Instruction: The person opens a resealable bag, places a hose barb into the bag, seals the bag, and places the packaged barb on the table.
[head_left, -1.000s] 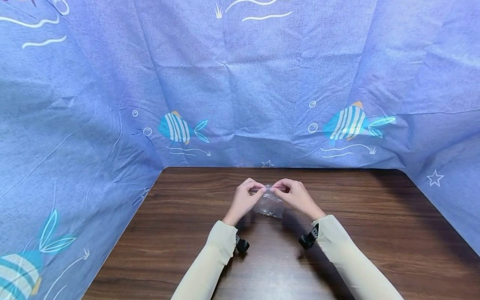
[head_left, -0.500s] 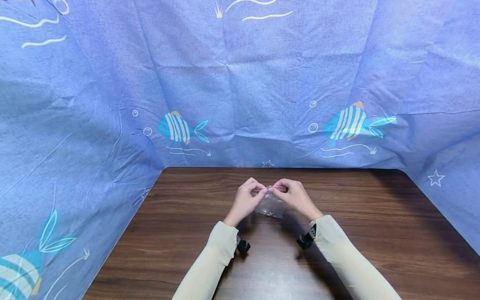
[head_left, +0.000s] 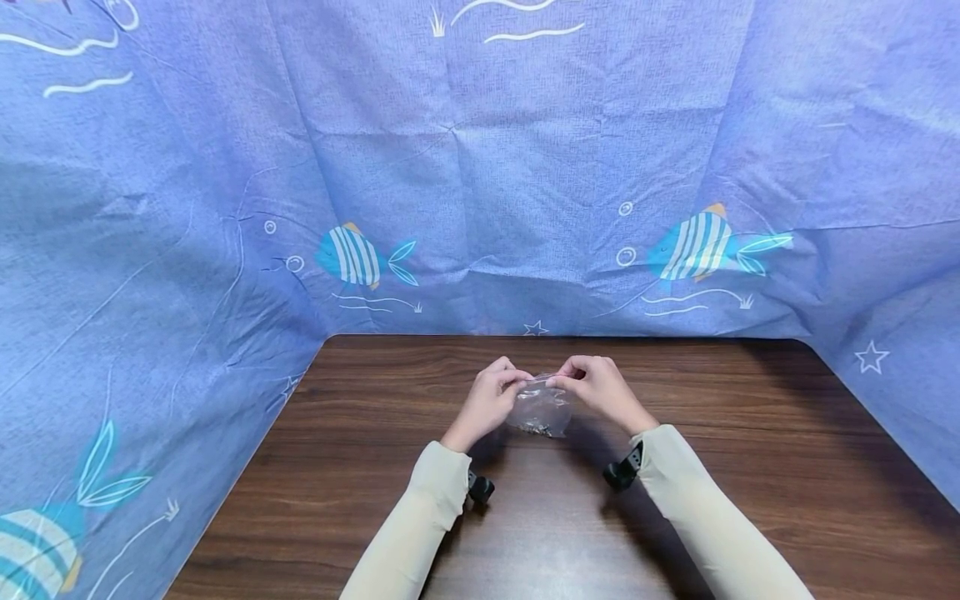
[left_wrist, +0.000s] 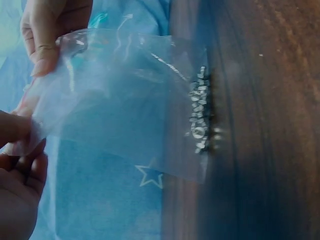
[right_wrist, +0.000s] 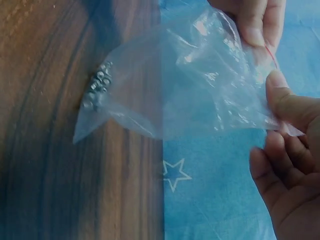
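A clear zip bag (head_left: 542, 408) with a red line along its top hangs between my two hands, its bottom at the tabletop. Small shiny metal pieces (right_wrist: 100, 82), some ring-shaped like nuts, lie gathered along the bottom of the bag. My left hand (head_left: 487, 402) pinches the top edge at the left between thumb and fingers. At the other end of that edge, my right hand (head_left: 602, 394) pinches the plastic in the same way. In the right wrist view the bag's sides bulge slightly apart. Whether its mouth is parted cannot be made out.
Under the bag is a dark wood-grain table (head_left: 360, 467). A blue cloth (head_left: 525, 167) printed with fish and stars hangs behind and to both sides of it. Small black cameras, one of them (head_left: 480, 487) on the left wrist, sit at the cuffs.
My hands have drawn apart along the top edge, the right one shifting a little to the right. More of the edge shows between them, and the bag looks wider.
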